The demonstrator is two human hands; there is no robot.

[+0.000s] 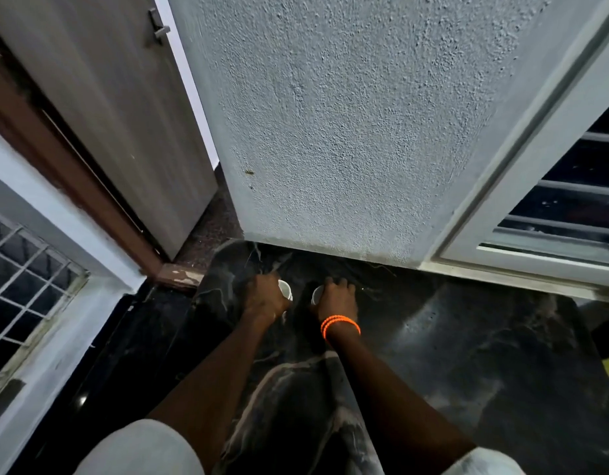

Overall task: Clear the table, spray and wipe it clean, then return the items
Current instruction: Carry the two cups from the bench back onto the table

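1. Fingers (258,286) of the left hand (264,298) curl around a small white cup (285,289), gripping it from the outer side; only the cup's rim and part of its wall show past the knuckles.
2. Right hand (337,301), with two orange bangles (340,325) at the wrist, wraps a second white cup (317,294) in the same way.
3. Both cups sit low, close together at the far edge of the dark marble table (467,354), near the base of the rough grey wall (347,114); whether they touch the marble cannot be told.
4. What the cups hold is hidden by the hands.
5. Left of the wall a grey door (107,114) stands ajar.
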